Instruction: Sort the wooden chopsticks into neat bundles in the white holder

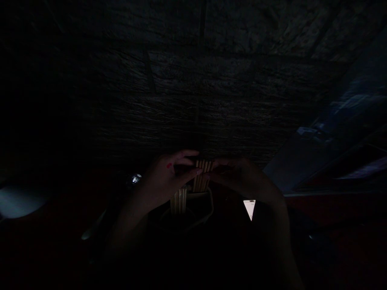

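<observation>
Head view, very dark scene. The left hand (167, 177) and the right hand (238, 177) meet at the middle of the frame, fingers closed from either side on a bundle of pale thin sticks (203, 175) held upright between them. A second cluster of sticks (179, 200) sits just below, beside a light cord loop (208, 209). A bright triangular patch (250, 208) shows near the right wrist. Behind the hands rises a rough dark wall (193, 92).

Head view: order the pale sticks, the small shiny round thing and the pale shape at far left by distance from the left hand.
From the left hand:
1. Pale sticks, at its fingertips.
2. Shiny round thing, just left.
3. Pale shape, far left edge.
</observation>
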Tool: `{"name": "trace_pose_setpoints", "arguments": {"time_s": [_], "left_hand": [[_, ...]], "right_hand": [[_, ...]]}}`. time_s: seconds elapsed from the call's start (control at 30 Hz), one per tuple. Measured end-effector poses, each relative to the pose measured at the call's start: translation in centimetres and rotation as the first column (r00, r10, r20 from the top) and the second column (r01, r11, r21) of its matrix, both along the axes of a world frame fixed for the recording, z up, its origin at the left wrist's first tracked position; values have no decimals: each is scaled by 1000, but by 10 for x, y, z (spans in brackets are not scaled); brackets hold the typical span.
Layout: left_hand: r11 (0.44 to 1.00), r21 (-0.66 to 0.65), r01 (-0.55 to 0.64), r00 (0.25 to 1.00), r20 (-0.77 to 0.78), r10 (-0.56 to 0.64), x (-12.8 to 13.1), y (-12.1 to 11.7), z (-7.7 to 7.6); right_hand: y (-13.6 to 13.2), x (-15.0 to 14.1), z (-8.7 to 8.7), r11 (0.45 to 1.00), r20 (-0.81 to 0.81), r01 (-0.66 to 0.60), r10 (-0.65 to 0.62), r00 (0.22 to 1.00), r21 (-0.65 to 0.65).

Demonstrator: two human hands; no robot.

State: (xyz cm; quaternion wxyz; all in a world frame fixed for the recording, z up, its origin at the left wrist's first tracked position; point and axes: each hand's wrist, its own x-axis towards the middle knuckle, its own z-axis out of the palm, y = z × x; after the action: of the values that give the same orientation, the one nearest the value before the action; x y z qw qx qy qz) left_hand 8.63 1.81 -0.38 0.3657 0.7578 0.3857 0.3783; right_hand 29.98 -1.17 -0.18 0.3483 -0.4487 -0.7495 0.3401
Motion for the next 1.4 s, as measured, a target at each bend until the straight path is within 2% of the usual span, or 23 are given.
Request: {"name": "trace_pose_setpoints", "arguments": {"time_s": [0.3,0.43,0.63,0.8,1.13,1.4], "left_hand": [[997,72,-22,999,-32,24,2,0,1],[998,60,33,999,-17,-32,3,0,1],[999,30,37,999,-2,-37,3,0,1],[996,47,77,997,22,-79,5,0,3],[999,47,13,998,67,-17,5,1,-1],[993,-15,115,990,84,-113,5,1,3]], "right_hand": [[1,1,-1,999,49,52,-51,997,-7],[2,2,-4,999,19,33,-32,999,-25],[1,3,-3,1000,43,31,-31,999,1],[0,2,1,999,-11,27,-26,1000,41],[0,2,2,990,-101,78,-66,993,119],[-2,2,3,988,-118,83,-68,991,130]]}}
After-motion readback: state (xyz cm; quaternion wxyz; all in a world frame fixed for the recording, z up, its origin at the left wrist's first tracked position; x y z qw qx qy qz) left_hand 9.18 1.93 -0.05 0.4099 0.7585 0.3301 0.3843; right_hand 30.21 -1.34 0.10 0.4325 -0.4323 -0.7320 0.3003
